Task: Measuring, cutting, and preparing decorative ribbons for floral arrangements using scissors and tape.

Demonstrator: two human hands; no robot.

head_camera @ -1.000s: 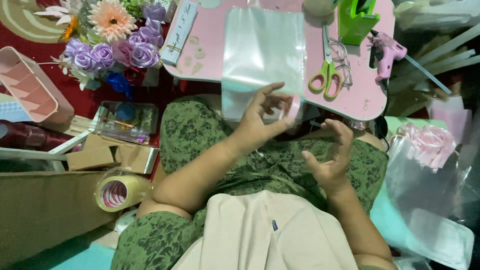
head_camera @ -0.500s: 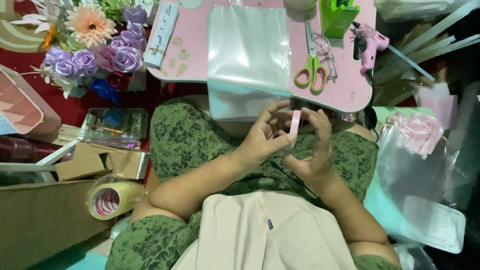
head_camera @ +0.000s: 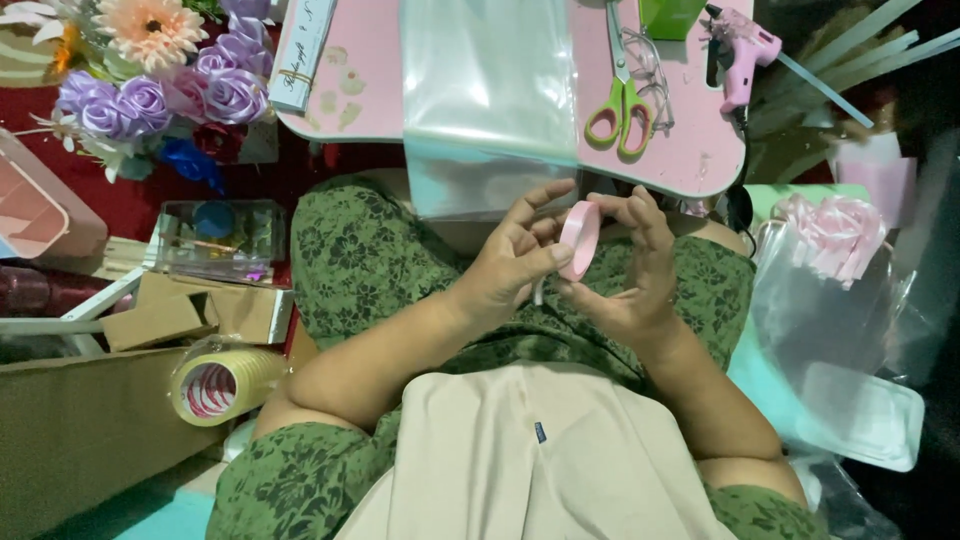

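Note:
A small pink roll of ribbon (head_camera: 579, 238) stands on edge between both my hands, above my lap in green patterned trousers. My left hand (head_camera: 515, 262) pinches it from the left with thumb and fingers. From the right, my right hand (head_camera: 628, 268) cups it, fingers curled over its top. A short white end hangs below the roll. Just beyond the hands lies a clear plastic sheet (head_camera: 487, 95), draped over the near edge of a small pink table (head_camera: 690, 150).
Green-handled scissors (head_camera: 622, 105) and a pink glue gun (head_camera: 742, 60) lie on the table. Artificial flowers (head_camera: 150, 75) and a clear box (head_camera: 212, 240) sit left. A tape roll (head_camera: 222, 385) and cardboard lie lower left. A pink ribbon rose in plastic wrap (head_camera: 835, 235) is right.
My hands, apart a second ago, have come together in front of me. Both now close on the pink ribbon roll, turned on edge. The view has shifted slightly.

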